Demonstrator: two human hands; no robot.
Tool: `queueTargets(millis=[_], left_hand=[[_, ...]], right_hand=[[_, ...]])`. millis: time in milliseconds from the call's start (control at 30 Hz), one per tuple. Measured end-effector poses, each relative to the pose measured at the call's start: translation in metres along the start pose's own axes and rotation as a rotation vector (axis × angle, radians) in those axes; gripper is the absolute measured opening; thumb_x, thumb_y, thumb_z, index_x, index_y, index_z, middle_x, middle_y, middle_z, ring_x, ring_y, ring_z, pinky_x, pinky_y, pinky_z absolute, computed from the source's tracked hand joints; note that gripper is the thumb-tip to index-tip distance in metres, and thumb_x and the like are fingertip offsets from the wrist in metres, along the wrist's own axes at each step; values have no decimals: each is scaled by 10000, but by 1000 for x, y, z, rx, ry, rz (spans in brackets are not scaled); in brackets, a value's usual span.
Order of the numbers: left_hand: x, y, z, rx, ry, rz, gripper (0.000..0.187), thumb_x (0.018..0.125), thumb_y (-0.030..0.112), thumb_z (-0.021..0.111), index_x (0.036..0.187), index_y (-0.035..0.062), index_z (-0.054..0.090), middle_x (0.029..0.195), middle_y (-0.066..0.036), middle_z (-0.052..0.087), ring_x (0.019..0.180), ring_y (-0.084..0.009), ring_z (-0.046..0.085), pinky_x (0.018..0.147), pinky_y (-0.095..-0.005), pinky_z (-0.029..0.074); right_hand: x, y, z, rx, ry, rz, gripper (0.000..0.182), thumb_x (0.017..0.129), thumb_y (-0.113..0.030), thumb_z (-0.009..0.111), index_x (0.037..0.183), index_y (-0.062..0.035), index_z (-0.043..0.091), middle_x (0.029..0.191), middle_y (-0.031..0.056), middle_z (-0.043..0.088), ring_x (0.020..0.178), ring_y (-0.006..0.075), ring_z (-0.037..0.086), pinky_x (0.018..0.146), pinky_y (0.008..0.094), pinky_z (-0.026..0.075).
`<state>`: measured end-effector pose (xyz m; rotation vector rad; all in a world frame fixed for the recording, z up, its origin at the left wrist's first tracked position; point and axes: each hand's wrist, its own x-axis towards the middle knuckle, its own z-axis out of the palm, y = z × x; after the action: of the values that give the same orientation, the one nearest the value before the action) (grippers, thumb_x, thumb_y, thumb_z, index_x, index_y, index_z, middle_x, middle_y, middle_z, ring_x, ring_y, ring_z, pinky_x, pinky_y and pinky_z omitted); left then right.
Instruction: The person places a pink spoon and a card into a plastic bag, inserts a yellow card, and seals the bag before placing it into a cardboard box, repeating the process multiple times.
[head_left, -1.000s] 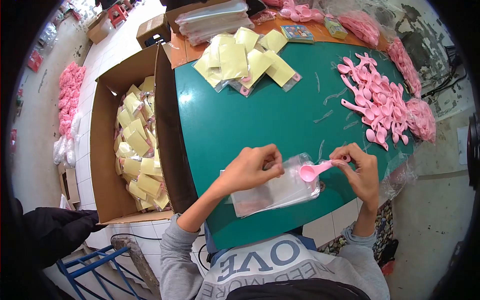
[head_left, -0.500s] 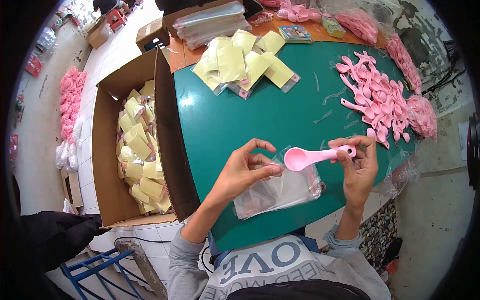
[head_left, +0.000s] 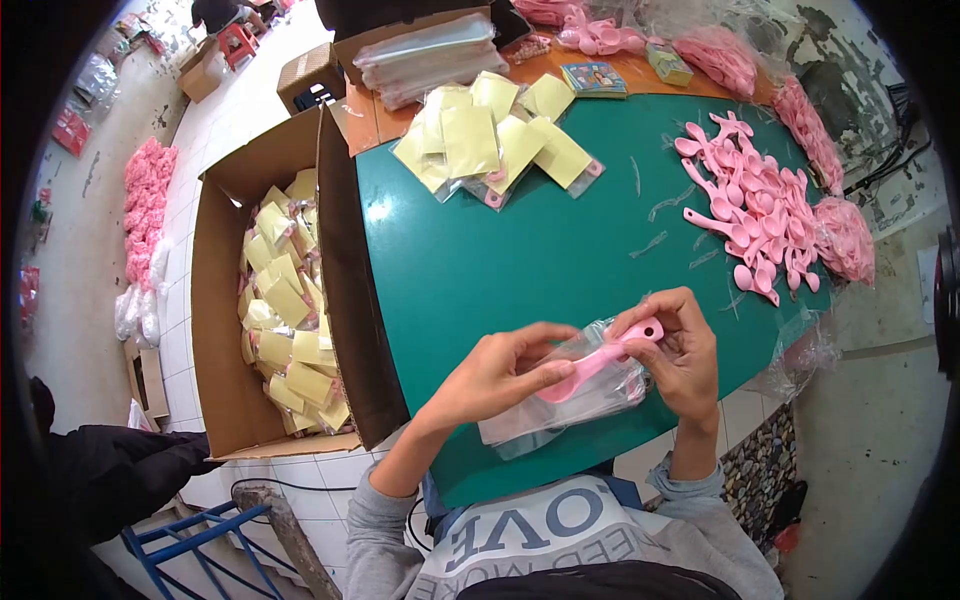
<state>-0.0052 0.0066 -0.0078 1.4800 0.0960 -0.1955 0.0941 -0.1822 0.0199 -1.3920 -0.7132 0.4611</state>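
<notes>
A pink plastic measuring spoon (head_left: 598, 362) is pinched by its handle in my right hand (head_left: 678, 352), its bowl pointing left and down. My left hand (head_left: 495, 378) grips the edge of a clear plastic bag (head_left: 572, 346), with the thumb right at the spoon's bowl. The bowl overlaps the bag's mouth; whether it is inside I cannot tell. Beneath both hands, a stack of clear bags (head_left: 515, 428) lies flat on the green tabletop (head_left: 500, 270).
Loose pink spoons (head_left: 760, 205) are heaped at the right. Packed bags with yellow cards (head_left: 470, 140) lie at the back, and more fill a tall cardboard box (head_left: 222, 300) left of the table. Behind are bundled plastic sleeves (head_left: 430, 62) and a small stack of printed cards (head_left: 594, 77).
My right hand has moved left and down with the spoon, bringing its bowl over the bag at my left hand. My left hand has shifted slightly, its thumb now near the bowl.
</notes>
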Motion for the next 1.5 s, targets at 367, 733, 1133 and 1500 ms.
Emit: queueTargets(millis=[367,733,1133,1500], left_hand=[[-13,-2,-3,179,-35,189,232,911,203,550,997,10,647,788,-98,646,671,-145,592,630,-289,471],[-16,-3,-8,-253,36,647,345,933,269,498,1104,-8,610,1041,-159,656,953,-241,621,817,-337,481],[-32,27,-19,-246,-199,591,409,958,291,450,1049,-68,625,930,-192,676,853,-265,680,708,-314,549],[-23,24,-27,-399,137,146,369,980,274,410,892,-46,573,836,-178,643,817,-257,666,730,-349,548]], right_hand=[[27,-31,-49,40,-3,-71,338,794,-262,704,944,-2,550,849,107,617,763,156,590,742,265,481],[128,-6,-211,-983,-107,-4,174,765,16,481,876,5,615,946,131,637,922,202,605,776,360,462],[342,103,-205,-1324,65,30,396,813,-377,609,865,11,664,894,176,662,788,275,642,699,364,488],[364,129,-159,-1462,532,-34,253,805,-169,558,915,36,658,1010,242,617,955,389,597,789,450,491]])
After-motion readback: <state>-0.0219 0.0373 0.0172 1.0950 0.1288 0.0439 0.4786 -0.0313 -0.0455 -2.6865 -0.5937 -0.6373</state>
